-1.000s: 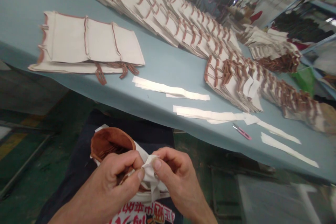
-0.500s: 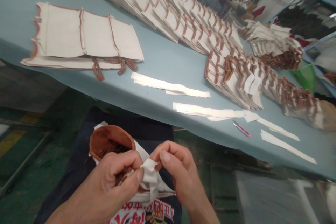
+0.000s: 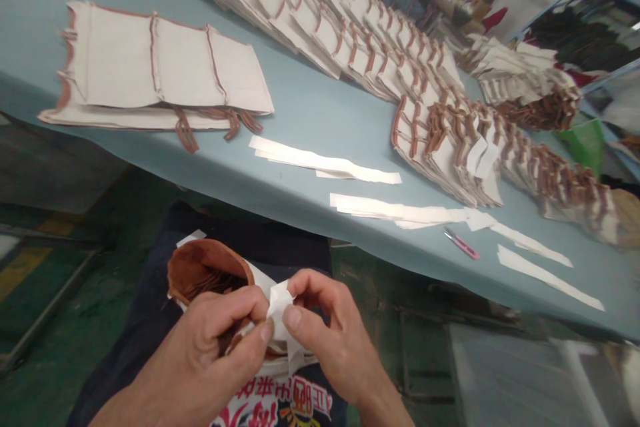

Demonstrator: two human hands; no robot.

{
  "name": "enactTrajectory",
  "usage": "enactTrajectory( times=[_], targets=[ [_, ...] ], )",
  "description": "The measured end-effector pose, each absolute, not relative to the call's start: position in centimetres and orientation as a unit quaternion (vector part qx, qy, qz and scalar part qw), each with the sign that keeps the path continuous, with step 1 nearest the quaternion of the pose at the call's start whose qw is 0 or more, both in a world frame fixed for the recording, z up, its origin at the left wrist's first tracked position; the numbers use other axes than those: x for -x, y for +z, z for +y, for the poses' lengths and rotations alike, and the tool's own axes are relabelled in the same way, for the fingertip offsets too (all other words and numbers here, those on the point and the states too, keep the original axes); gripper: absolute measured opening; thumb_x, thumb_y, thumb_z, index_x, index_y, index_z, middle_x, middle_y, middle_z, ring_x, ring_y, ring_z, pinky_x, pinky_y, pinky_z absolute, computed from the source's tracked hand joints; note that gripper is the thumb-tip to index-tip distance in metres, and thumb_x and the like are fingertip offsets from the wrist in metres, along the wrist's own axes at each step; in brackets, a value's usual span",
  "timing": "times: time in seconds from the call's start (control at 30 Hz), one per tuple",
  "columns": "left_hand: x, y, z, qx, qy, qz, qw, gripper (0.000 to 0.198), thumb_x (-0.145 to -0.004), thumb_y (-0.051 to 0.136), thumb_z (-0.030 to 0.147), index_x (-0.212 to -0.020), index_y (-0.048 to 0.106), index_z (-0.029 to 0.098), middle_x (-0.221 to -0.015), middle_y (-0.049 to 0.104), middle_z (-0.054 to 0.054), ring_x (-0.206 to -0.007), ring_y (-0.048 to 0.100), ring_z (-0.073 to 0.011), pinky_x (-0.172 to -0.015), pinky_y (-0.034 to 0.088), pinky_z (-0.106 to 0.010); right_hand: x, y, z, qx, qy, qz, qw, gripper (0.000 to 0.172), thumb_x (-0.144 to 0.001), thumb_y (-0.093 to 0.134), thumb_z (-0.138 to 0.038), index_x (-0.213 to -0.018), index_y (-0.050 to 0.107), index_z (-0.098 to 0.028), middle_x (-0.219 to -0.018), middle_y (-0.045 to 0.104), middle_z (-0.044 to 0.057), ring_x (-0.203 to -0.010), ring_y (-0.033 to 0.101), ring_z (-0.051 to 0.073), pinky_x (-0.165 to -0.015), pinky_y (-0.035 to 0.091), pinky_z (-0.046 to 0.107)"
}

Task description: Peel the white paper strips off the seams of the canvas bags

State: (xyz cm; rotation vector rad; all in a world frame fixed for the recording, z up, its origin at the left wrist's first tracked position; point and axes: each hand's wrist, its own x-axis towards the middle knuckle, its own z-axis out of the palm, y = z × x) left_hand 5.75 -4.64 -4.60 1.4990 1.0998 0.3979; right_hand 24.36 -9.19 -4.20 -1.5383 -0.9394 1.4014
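On my lap lies a rolled piece (image 3: 210,260) with brown suede inside and white cloth outside, brown laces bunched in its opening. My left hand (image 3: 215,340) is closed at the near edge of this piece, thumb and forefinger pinching a white fabric strip (image 3: 281,310). Close beside it, my right hand (image 3: 327,330) pinches the same strip between thumb and fingers. Its lower end hangs between the hands. The left hand's other fingers are partly hidden behind the thumb. Below the hands, a dark apron (image 3: 293,233) carries printed characters.
A blue-green table (image 3: 310,100) runs across ahead. It bears a white panel with brown seams (image 3: 120,57), several loose white strips (image 3: 325,163), pink-handled thread snips (image 3: 463,245) and long rows of stacked white-and-brown pieces (image 3: 360,60). A green item (image 3: 583,143) lies at far right.
My right thumb has moved left and down onto the white strip, which now shows flatter. The rolled piece has shifted slightly left. My left hand keeps its pinch.
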Motion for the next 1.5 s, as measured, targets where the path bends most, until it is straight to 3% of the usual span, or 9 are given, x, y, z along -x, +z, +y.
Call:
enactTrajectory(
  times=[0.3, 0.43, 0.53, 0.67, 0.83, 1.0, 1.3, 1.5],
  targets=[
    [-6.1, -3.9, -4.4, -0.633, 0.156, 0.454, 0.607, 0.032, -0.095, 0.046, 0.039, -0.067, 0.044, 0.025, -0.06, 0.033, 0.008, -0.056, 0.032, -0.0129, -0.058, 0.022, -0.033, -24.0, -4.1, -9.1, 0.616, 0.577, -0.36, 0.397, 0.029, -0.087, 0.08, -0.049, -0.079, 0.069, -0.023, -0.074, 0.061, -0.001, -0.069, 0.052, 0.016, -0.062, 0.043, 0.027],
    [-6.0, -4.1, -4.5, -0.64, 0.16, 0.45, 0.602, 0.033, -0.096, 0.049, 0.039, -0.066, 0.045, 0.024, -0.059, 0.037, 0.008, -0.056, 0.035, -0.0125, -0.057, 0.025, -0.03, -23.7, -3.7, -8.6, 0.611, 0.589, -0.364, 0.383, 0.028, -0.086, 0.07, -0.047, -0.075, 0.065, -0.022, -0.068, 0.057, -0.002, -0.065, 0.047, 0.015, -0.059, 0.039, 0.027],
    [-5.4, -4.8, -4.6, -0.645, 0.165, 0.464, 0.584, 0.034, -0.096, 0.053, 0.042, -0.067, 0.056, 0.023, -0.058, 0.047, 0.007, -0.055, 0.043, -0.0123, -0.056, 0.031, -0.026, -23.5, -3.3, -8.3, 0.63, 0.567, -0.369, 0.38, 0.026, -0.084, 0.068, -0.044, -0.073, 0.065, -0.021, -0.068, 0.06, -0.001, -0.064, 0.049, 0.014, -0.059, 0.041, 0.026],
    [-4.0, -6.0, -4.1, -0.675, 0.217, 0.47, 0.526, 0.028, -0.099, 0.06, 0.043, -0.081, 0.073, 0.026, -0.062, 0.065, 0.008, -0.048, 0.059, -0.0118, -0.047, 0.042, -0.02, -23.4, -2.9, -8.2, 0.671, 0.506, -0.385, 0.382, 0.024, -0.085, 0.065, -0.042, -0.073, 0.067, -0.021, -0.067, 0.064, 0.0, -0.062, 0.055, 0.015, -0.058, 0.044, 0.026],
    [-3.4, -5.7, -3.3, -0.79, 0.303, 0.397, 0.355, 0.014, -0.105, 0.063, 0.026, -0.097, 0.074, 0.03, -0.061, 0.071, 0.015, -0.038, 0.061, -0.006, -0.045, 0.044, -0.013, -23.1, -2.8, -8.5, 0.704, 0.392, -0.471, 0.361, 0.023, -0.09, 0.06, -0.034, -0.071, 0.067, -0.022, -0.063, 0.065, -0.002, -0.06, 0.059, 0.015, -0.059, 0.045, 0.026],
    [-4.2, -4.8, -3.3, -0.854, 0.294, 0.351, 0.247, 0.017, -0.119, 0.051, 0.031, -0.109, 0.065, 0.03, -0.079, 0.08, 0.012, -0.056, 0.077, -0.0106, -0.063, 0.056, -0.02, -22.6, -3.0, -9.1, 0.7, 0.305, -0.541, 0.352, 0.021, -0.094, 0.06, -0.023, -0.075, 0.07, -0.021, -0.066, 0.07, -0.002, -0.061, 0.064, 0.014, -0.061, 0.048, 0.025],
    [-4.8, -4.2, -3.1, -0.878, 0.3, 0.311, 0.205, 0.036, -0.123, 0.036, 0.026, -0.101, 0.064, 0.025, -0.076, 0.079, 0.009, -0.056, 0.079, -0.0114, -0.053, 0.052, -0.027, -22.6, -3.2, -9.6, 0.679, 0.29, -0.569, 0.363, 0.02, -0.096, 0.062, -0.017, -0.079, 0.071, -0.022, -0.071, 0.072, -0.003, -0.064, 0.066, 0.013, -0.062, 0.048, 0.023],
    [-4.5, -4.4, -3.1, -0.88, 0.293, 0.296, 0.228, 0.031, -0.121, 0.038, 0.023, -0.105, 0.065, 0.026, -0.079, 0.08, 0.009, -0.058, 0.079, -0.012, -0.055, 0.053, -0.027, -23.4, -2.8, -9.7, 0.645, 0.283, -0.625, 0.337, 0.02, -0.099, 0.066, -0.009, -0.084, 0.071, -0.021, -0.078, 0.073, -0.002, -0.072, 0.07, 0.014, -0.068, 0.047, 0.025]
  ],
)
